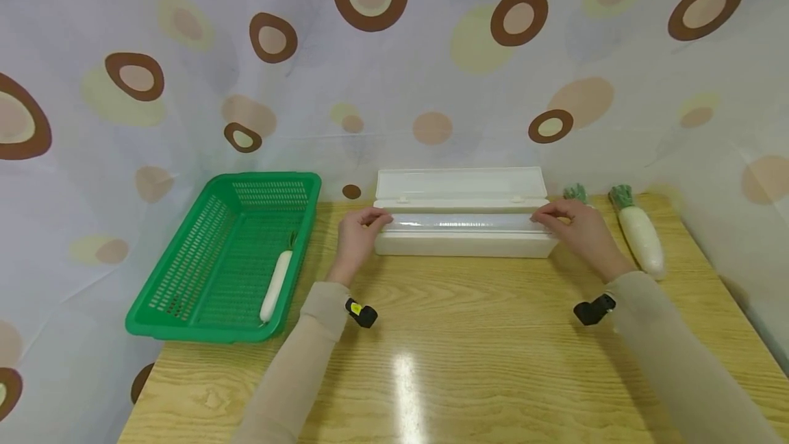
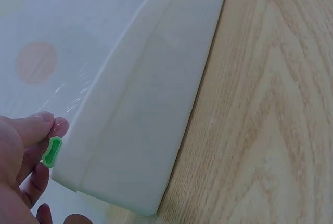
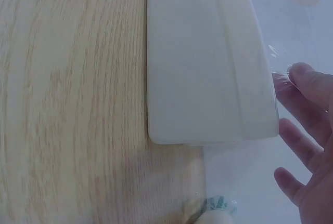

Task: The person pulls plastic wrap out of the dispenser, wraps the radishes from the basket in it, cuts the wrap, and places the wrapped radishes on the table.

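Note:
A long white cling film dispenser (image 1: 465,245) stands at the back of the table with its lid (image 1: 460,183) raised. Clear cling film (image 1: 462,220) is stretched across its top between both hands. At the left end, my left hand (image 1: 359,238) pinches one corner of the film between thumb and forefinger. My right hand (image 1: 576,231) pinches the other corner at the right end, its remaining fingers spread in the right wrist view. Beside the left fingers in the left wrist view is a small green piece (image 2: 52,152) at the dispenser's end.
On the left, a green plastic basket (image 1: 138,324) contains one white radish (image 1: 276,286). A larger white radish (image 1: 642,238) with cut green tops lies right of the right hand. Another radish's green top (image 1: 576,192) shows behind that hand. A patterned curtain (image 1: 394,88) hangs behind the table.

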Available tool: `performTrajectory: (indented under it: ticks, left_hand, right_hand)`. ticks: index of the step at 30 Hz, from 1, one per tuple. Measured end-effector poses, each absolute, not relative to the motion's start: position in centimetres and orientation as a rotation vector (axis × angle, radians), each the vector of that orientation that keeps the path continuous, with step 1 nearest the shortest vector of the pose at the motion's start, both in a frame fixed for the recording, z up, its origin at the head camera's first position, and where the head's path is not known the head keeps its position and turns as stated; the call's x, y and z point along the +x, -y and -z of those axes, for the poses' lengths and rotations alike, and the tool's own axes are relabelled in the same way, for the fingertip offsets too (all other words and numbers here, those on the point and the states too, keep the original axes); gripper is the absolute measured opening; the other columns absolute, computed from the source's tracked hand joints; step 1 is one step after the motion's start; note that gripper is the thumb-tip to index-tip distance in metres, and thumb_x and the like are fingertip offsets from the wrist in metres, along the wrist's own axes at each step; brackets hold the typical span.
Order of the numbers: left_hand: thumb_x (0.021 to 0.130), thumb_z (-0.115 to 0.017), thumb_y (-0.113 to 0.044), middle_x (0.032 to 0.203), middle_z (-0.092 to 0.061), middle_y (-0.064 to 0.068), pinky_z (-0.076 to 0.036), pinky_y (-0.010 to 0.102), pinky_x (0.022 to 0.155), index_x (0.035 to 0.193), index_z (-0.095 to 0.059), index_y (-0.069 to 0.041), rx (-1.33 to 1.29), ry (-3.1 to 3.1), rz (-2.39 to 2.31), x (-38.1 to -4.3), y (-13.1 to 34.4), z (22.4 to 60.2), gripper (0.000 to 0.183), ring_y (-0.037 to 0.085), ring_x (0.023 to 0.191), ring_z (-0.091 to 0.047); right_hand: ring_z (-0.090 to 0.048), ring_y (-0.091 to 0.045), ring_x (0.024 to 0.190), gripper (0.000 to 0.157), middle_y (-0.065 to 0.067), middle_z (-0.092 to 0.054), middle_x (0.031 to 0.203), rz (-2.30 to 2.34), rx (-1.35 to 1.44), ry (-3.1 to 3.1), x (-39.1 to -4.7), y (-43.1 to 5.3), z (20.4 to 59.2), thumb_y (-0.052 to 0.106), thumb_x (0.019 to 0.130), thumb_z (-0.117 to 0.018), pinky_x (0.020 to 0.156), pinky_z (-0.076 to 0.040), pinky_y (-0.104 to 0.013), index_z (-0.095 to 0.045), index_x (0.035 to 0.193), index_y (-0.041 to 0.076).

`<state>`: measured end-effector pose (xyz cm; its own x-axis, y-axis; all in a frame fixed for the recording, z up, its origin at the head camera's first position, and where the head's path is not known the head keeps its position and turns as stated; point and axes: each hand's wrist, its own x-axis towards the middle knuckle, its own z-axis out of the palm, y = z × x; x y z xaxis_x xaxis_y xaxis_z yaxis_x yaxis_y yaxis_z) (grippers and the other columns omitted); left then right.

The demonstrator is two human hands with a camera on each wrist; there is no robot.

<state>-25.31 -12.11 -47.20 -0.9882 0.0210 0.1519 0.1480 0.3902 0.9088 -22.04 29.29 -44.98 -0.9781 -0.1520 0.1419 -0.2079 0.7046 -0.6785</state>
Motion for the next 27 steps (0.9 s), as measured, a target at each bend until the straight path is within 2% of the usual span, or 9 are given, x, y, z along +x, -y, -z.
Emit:
performTrajectory:
  ticks: [2, 4, 7, 10, 14, 17, 22, 27]
  left_hand:
    - [0.099, -0.074, -0.02, 0.1, -0.078, 0.006, -0.05, 0.029, 0.078, 0.108, -0.081, -0.006, -0.126, 2.486, 1.712, -25.4, 12.0, 47.2, 0.018, 0.02, 0.093, -0.068]
    - [0.098, -0.075, -0.019, 0.099, -0.078, 0.007, -0.05, 0.029, 0.077, 0.108, -0.081, -0.006, -0.105, 2.46, 1.738, -25.5, 11.9, 47.2, 0.018, 0.021, 0.093, -0.068]
    - [0.098, -0.075, -0.02, 0.1, -0.077, 0.008, -0.05, 0.029, 0.076, 0.109, -0.081, -0.005, -0.085, 2.426, 1.773, -25.7, 11.8, 47.0, 0.019, 0.021, 0.093, -0.068]
    - [0.098, -0.075, -0.022, 0.101, -0.077, 0.007, -0.051, 0.028, 0.079, 0.109, -0.081, -0.005, -0.07, 2.388, 1.806, -26.0, 11.7, 46.8, 0.021, 0.02, 0.095, -0.068]
    - [0.098, -0.075, -0.023, 0.102, -0.078, 0.008, -0.05, 0.028, 0.081, 0.109, -0.08, -0.003, -0.062, 2.335, 1.855, -26.3, 11.7, 46.3, 0.023, 0.019, 0.095, -0.067]
    - [0.097, -0.076, -0.021, 0.102, -0.077, 0.009, -0.048, 0.028, 0.081, 0.11, -0.08, -0.003, -0.06, 2.309, 1.875, -26.4, 11.7, 45.8, 0.023, 0.019, 0.097, -0.066]
    - [0.097, -0.077, -0.018, 0.103, -0.078, 0.011, -0.047, 0.027, 0.077, 0.109, -0.08, -0.001, -0.09, 2.283, 1.876, -26.5, 11.9, 44.9, 0.021, 0.023, 0.1, -0.068]
    - [0.097, -0.076, -0.02, 0.099, -0.08, 0.006, -0.051, 0.029, 0.085, 0.109, -0.081, -0.001, -0.129, 2.248, 1.927, -26.8, 12.3, 44.5, 0.022, 0.024, 0.102, -0.071]
  right_hand:
    - [-0.063, -0.034, 0.114, 0.031, -0.013, -0.075, 0.116, -1.155, 0.306, 2.813, -22.1, -29.3, 45.0, 0.036, 0.108, -0.058, 0.091, -0.049, -0.047, -0.074, 0.115, 0.01]
    - [-0.065, -0.027, 0.111, 0.03, -0.011, -0.077, 0.113, -1.161, 0.302, 2.788, -22.3, -29.3, 45.1, 0.035, 0.109, -0.057, 0.089, -0.049, -0.038, -0.074, 0.114, 0.011]
    - [-0.065, -0.017, 0.1, 0.028, -0.012, -0.078, 0.109, -1.166, 0.293, 2.748, -22.5, -29.3, 45.0, 0.032, 0.109, -0.058, 0.077, -0.045, -0.025, -0.074, 0.112, 0.01]
    - [-0.062, -0.011, 0.093, 0.029, -0.014, -0.077, 0.108, -1.177, 0.265, 2.718, -22.7, -29.3, 44.7, 0.031, 0.109, -0.059, 0.067, -0.042, -0.023, -0.074, 0.111, 0.007]
    - [-0.058, 0.002, 0.095, 0.032, -0.013, -0.078, 0.108, -1.216, 0.204, 2.683, -22.7, -29.0, 44.1, 0.034, 0.108, -0.06, 0.072, -0.042, -0.018, -0.075, 0.112, 0.006]
    - [-0.056, 0.01, 0.099, 0.032, -0.004, -0.079, 0.105, -1.266, 0.175, 2.642, -22.7, -28.9, 43.5, 0.034, 0.107, -0.062, 0.08, -0.042, -0.012, -0.075, 0.112, 0.005]
    - [-0.056, 0.01, 0.105, 0.028, 0.015, -0.078, 0.098, -1.349, 0.186, 2.572, -22.6, -28.6, 42.5, 0.027, 0.105, -0.065, 0.085, -0.04, -0.013, -0.076, 0.113, 0.003]
    - [-0.058, 0.007, 0.108, 0.029, 0.017, -0.077, 0.102, -1.439, 0.19, 2.555, -22.6, -28.7, 41.8, 0.027, 0.105, -0.065, 0.086, -0.04, -0.014, -0.073, 0.116, 0.001]
